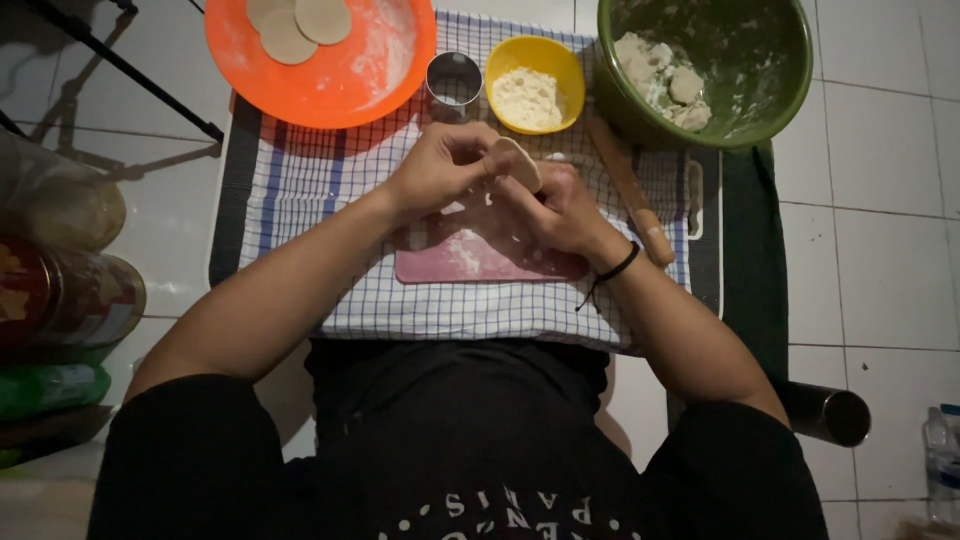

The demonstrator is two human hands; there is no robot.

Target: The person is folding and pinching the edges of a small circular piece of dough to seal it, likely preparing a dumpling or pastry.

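Observation:
A pale folded dough piece (520, 163) is pinched between both hands above a pink cutting board (470, 262). My left hand (440, 168) grips its left edge with fingers closed. My right hand (562, 210) holds it from below and the right; a black band circles that wrist. The board lies on a blue-checked cloth (300, 175) spread over the white tiled floor.
An orange plate (340, 85) with flat dough rounds sits far left, next to a metal ring cutter (454, 80), a yellow bowl (535, 50) of filling and a green bowl (770, 60) with dough lumps. A wooden rolling pin (630, 190) lies right. Tins (70, 300) stand left.

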